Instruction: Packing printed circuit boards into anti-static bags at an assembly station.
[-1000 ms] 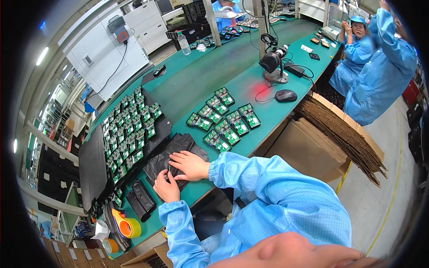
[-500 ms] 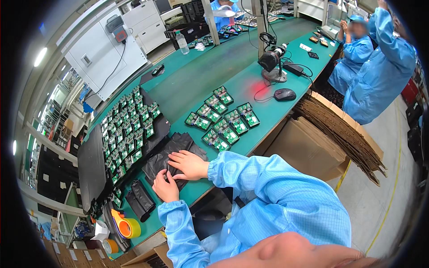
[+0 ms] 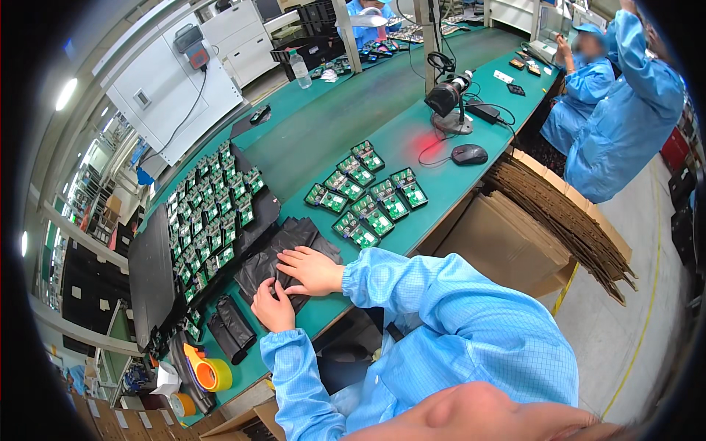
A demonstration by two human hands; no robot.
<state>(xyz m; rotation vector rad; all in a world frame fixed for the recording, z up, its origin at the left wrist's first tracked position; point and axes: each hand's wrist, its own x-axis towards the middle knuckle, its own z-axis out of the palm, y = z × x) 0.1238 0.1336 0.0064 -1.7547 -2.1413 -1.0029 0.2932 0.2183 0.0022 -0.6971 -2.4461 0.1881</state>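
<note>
A pile of thin black plastic bags (image 3: 303,234) lies creased on the green bench top in front of me. My right hand (image 3: 315,272) rests flat on the bags with its fingers spread. Just below and to its left, my left hand (image 3: 273,309) has its fingers bent, with thumb and forefinger closed on the near part of a black bag. The thumbs of both hands are close together. Left of my hands lies a bundle of rolled black plastic (image 3: 232,331). Beyond the bags, several green circuit boards in black housings (image 3: 371,213) sit in rows.
Many more boards (image 3: 209,213) cover a black tray at the left. An orange-and-yellow tape dispenser (image 3: 212,373) stands near the front edge. A scanner on a stand (image 3: 450,103) and a mouse (image 3: 468,154) are farther right. Flattened cardboard (image 3: 507,239) leans beside the bench. Two co-workers (image 3: 618,110) are at far right.
My hands stay practically where they were on the black bags. At far right, the seated co-worker's hands have shifted slightly.
</note>
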